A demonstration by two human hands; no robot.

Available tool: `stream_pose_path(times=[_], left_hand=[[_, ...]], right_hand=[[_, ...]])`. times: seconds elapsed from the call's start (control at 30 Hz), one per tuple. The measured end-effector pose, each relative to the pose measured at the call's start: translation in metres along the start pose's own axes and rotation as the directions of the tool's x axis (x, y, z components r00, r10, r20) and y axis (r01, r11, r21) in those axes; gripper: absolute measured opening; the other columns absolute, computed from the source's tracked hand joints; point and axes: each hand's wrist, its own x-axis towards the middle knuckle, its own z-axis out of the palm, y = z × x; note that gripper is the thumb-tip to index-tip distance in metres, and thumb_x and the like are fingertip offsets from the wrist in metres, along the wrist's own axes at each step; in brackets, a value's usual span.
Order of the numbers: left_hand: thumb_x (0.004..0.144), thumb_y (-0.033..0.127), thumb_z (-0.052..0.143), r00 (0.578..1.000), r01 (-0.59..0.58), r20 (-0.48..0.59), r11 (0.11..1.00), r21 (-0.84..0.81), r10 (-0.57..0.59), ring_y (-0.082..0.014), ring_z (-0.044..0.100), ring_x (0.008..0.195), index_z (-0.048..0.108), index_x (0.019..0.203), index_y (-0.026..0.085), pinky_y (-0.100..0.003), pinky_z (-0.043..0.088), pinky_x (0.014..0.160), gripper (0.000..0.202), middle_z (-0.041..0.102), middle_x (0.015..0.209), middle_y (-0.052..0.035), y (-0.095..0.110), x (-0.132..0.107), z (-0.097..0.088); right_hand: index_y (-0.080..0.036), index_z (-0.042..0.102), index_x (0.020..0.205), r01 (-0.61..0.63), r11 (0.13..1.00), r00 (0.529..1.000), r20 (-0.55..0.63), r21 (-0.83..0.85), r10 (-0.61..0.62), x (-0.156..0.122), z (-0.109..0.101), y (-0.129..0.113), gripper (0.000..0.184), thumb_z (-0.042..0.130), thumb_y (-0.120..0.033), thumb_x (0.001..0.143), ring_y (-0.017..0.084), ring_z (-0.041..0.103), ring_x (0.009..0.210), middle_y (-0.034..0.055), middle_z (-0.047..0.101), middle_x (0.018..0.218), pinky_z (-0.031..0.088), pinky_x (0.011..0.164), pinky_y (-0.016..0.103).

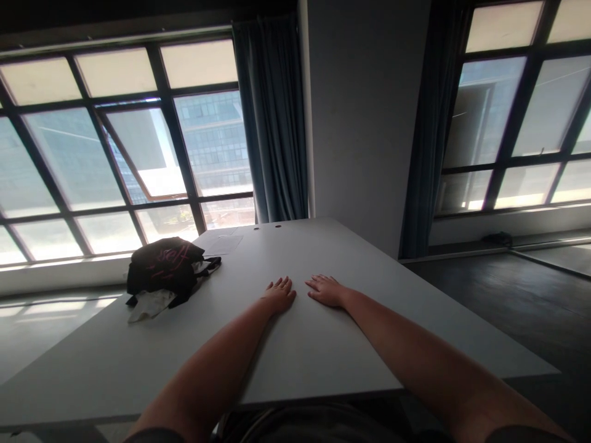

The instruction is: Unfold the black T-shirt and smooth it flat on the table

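Observation:
Both my hands rest palm down near the middle of a white table (323,363). My left hand (279,295) lies flat with its fingers spread, pointing away from me. Just to its right, a small gap apart, my right hand (324,290) is also flat, its fingers stretched out toward the left. Neither hand holds anything. Left of my left hand sits a black bag (164,267) with reddish lettering, slumped on the table. A pale cloth (150,304) sticks out from under its front side.
A thin, clear or white sheet (224,244) lies behind the bag. Two small dark round spots mark the table's far end. Beyond it stand a blue curtain (272,123) and a wide grey pillar (362,123). One window pane (143,147) is tilted open at left.

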Motion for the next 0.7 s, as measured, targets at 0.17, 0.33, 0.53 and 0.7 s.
stream_pose_path(times=[0.17,0.33,0.53,0.7], left_hand=[[0.101,0.056,0.017,0.999,0.03,-0.014,1.0,0.001,-0.03,-0.0278,0.011,0.161,0.021,0.165,0.017,-0.053,0.013,0.13,0.075,0.011,0.174,-0.009,-0.014,0.006,0.002],[0.101,0.057,0.02,0.999,0.05,-0.009,0.999,-0.007,-0.05,-0.0272,0.011,0.161,0.022,0.165,0.016,-0.05,0.013,0.13,0.076,0.012,0.174,-0.009,-0.034,0.004,0.0],[0.103,0.053,0.022,0.999,0.043,-0.006,0.999,0.012,-0.043,-0.0255,0.012,0.161,0.024,0.164,0.018,-0.049,0.014,0.13,0.071,0.014,0.174,-0.0087,-0.037,0.0,-0.002],[0.104,0.049,0.023,0.999,0.044,-0.015,0.999,0.028,-0.043,-0.0262,0.013,0.161,0.027,0.162,0.022,-0.051,0.016,0.13,0.064,0.016,0.174,-0.0086,-0.032,-0.001,-0.003]], right_hand=[[-0.024,0.033,0.165,0.013,1.0,1.0,0.011,0.006,-0.013,-0.001,-0.001,0.001,0.072,0.039,-0.057,0.1,0.034,0.016,0.159,0.0121,0.019,0.172,0.011,0.126,0.057],[-0.024,0.034,0.165,0.028,0.999,0.999,0.015,0.019,-0.028,-0.001,-0.001,0.005,0.073,0.04,-0.058,0.1,0.034,0.016,0.159,0.0121,0.019,0.172,0.011,0.126,0.057],[-0.024,0.034,0.164,0.047,0.998,0.999,0.018,0.031,-0.047,0.0,-0.001,0.008,0.074,0.042,-0.058,0.098,0.035,0.016,0.159,0.0128,0.019,0.172,0.011,0.126,0.057],[-0.025,0.034,0.165,0.043,0.999,0.999,0.024,0.034,-0.044,-0.001,-0.002,0.008,0.074,0.042,-0.058,0.099,0.035,0.015,0.159,0.0122,0.019,0.172,0.011,0.126,0.058]])
